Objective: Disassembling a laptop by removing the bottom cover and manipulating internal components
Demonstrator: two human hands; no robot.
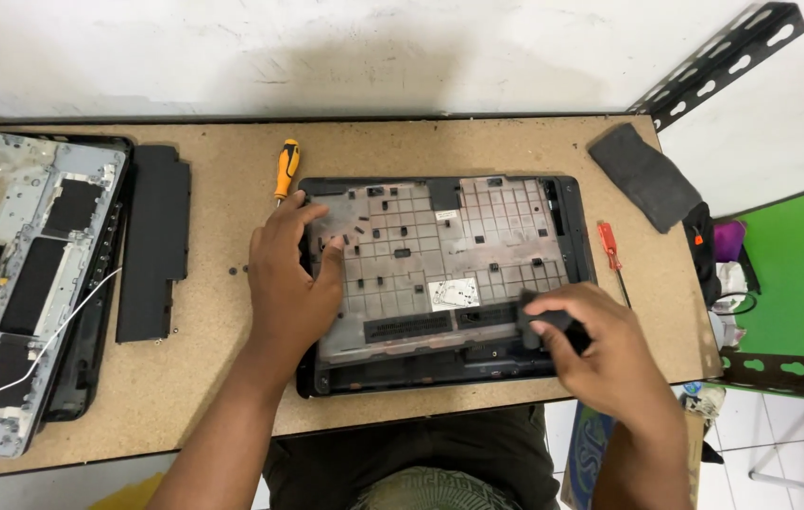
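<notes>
Two hands are on the laptop base cover [440,274], which lies inside-up at the middle of the particleboard table [222,397], right at the near edge. Left hand [290,279] rests flat on the cover's left edge, fingers spread and loose, gripping nothing. Right hand [600,345] is curled at the lower right corner, fingers pinched on a small dark pad [541,319] touching the cover. Just beyond the left hand, an orange-handled screwdriver [286,168]. Right of the cover, a small red screwdriver [611,253], then a dark cloth [645,176]. Far left, a black battery [154,244] beside an opened laptop chassis [19,283].
</notes>
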